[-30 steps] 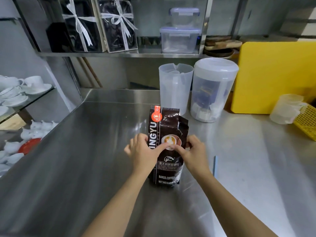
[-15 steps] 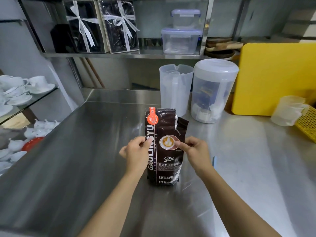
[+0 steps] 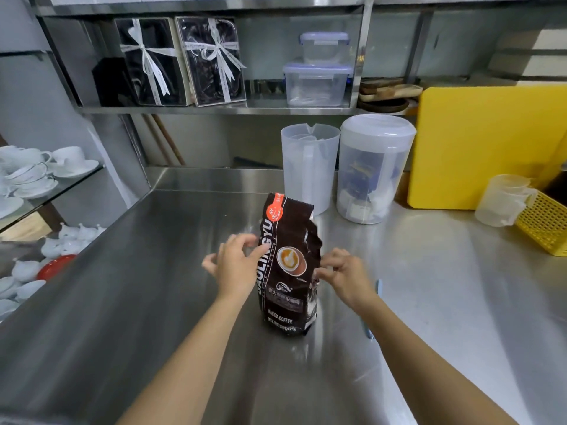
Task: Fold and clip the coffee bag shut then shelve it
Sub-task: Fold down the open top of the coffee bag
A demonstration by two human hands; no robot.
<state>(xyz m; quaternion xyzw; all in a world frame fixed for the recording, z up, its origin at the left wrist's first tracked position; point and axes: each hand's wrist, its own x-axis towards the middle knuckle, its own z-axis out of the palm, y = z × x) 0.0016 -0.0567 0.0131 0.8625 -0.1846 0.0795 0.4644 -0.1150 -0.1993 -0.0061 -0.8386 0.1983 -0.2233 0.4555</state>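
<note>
The dark brown coffee bag [image 3: 287,271] stands upright in the middle of the steel counter [image 3: 138,302], its top unfolded and crumpled on the right. My left hand [image 3: 236,268] is at the bag's left edge with its fingers spread and only the thumb touching it. At the bag's right edge, my right hand [image 3: 343,277] pinches the side with curled fingers. A thin blue clip [image 3: 379,288] lies flat on the counter, mostly hidden behind my right wrist. The steel shelf [image 3: 214,110] runs along the wall above the counter.
Behind the bag stand a clear jug [image 3: 308,167] and a lidded clear canister [image 3: 372,167]. A yellow board [image 3: 484,145], measuring cups [image 3: 503,200] and a yellow basket [image 3: 544,228] are to the right. The shelf holds two ribboned gift boxes [image 3: 181,61] and stacked tubs [image 3: 319,75]. White cups [image 3: 36,170] sit left.
The bag has turned more upright and its top has straightened. My left hand has let go and spread its fingers; my right hand has slid to the bag's right edge.
</note>
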